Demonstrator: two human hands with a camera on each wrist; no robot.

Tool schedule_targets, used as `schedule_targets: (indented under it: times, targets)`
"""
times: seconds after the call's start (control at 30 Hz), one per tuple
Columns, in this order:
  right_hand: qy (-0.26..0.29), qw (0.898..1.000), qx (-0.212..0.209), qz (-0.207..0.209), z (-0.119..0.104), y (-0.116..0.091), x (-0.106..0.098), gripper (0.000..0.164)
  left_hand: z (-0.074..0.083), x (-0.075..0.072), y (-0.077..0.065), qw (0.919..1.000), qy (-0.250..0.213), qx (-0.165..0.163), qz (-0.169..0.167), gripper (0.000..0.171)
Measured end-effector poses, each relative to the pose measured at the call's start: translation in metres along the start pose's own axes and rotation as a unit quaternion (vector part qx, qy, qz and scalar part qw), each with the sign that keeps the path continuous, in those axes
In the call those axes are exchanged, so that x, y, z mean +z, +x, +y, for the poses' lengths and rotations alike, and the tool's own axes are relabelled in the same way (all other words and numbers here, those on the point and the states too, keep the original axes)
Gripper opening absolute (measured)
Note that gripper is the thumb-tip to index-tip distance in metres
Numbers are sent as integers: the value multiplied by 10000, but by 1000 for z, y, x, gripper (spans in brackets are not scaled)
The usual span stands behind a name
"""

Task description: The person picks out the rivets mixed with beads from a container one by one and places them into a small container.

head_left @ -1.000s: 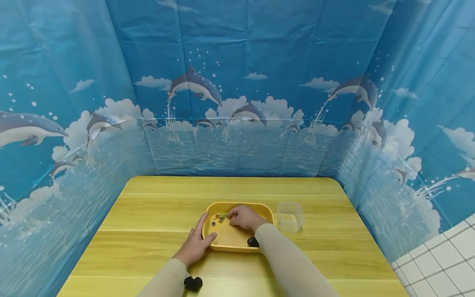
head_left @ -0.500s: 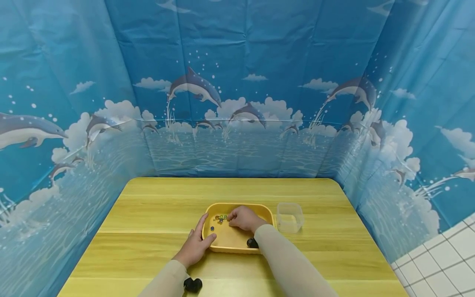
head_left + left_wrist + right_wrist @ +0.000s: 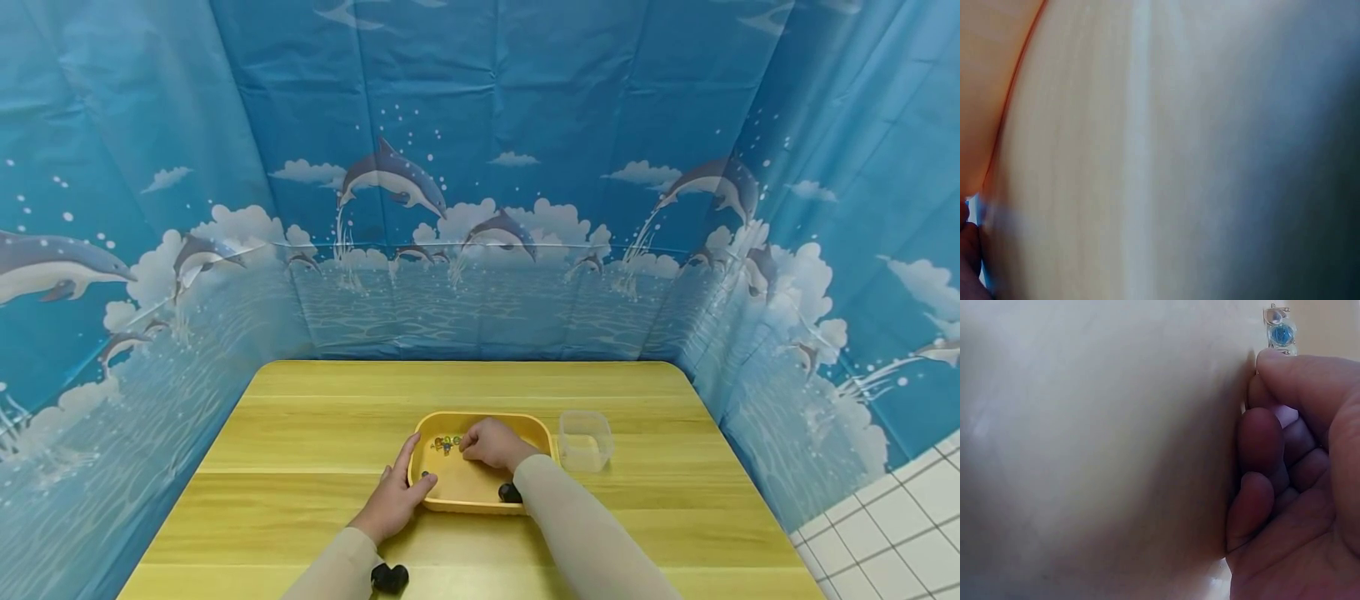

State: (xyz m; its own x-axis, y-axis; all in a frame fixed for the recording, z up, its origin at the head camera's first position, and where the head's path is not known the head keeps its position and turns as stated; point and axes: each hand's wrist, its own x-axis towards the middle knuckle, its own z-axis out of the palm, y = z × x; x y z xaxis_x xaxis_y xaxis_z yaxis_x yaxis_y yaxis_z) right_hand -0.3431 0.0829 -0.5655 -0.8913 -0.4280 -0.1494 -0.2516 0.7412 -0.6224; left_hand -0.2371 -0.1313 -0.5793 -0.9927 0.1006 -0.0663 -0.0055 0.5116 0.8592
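In the head view a yellow tray lies on the table, with several small coloured glass marbles toward its far left. My left hand rests at the tray's left end, fingers straight along the outside and thumb over the near corner. A blue marble sits by that thumb. Over the tray, my right hand has thumb and index finger drawn together right beside the marbles; I cannot tell whether a marble is between them. In the right wrist view a blue marble shows just past the thumb tip.
A clear plastic box stands right of the tray on the wooden table. Black wrist devices show at the left wrist and right wrist. A blue dolphin-print curtain surrounds the table's back and sides.
The blue marble has rolled toward the near left of the tray, to beside my left thumb. Both hands stay almost in place.
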Motion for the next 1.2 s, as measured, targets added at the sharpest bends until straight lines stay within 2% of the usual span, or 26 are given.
schedule_targets:
  times: [0.27,0.8,1.07,1.2]
  targets:
    - [59,10000,16,-41,0,-1,0,4,1,0,-1,10000,-46,30,-26,72]
    - [435,9990,3,-114,2,-3,-3,9,-2,3,1,9999,-119,22,-56,71]
    - [734,9971,-97,-185,-1,-6,-17,15,-6,4,3,9999,-143,35,-15,71]
    - [709,9972,-75,-242,-5,-8,-30,15,-6,3,3,9999,-117,46,4,71]
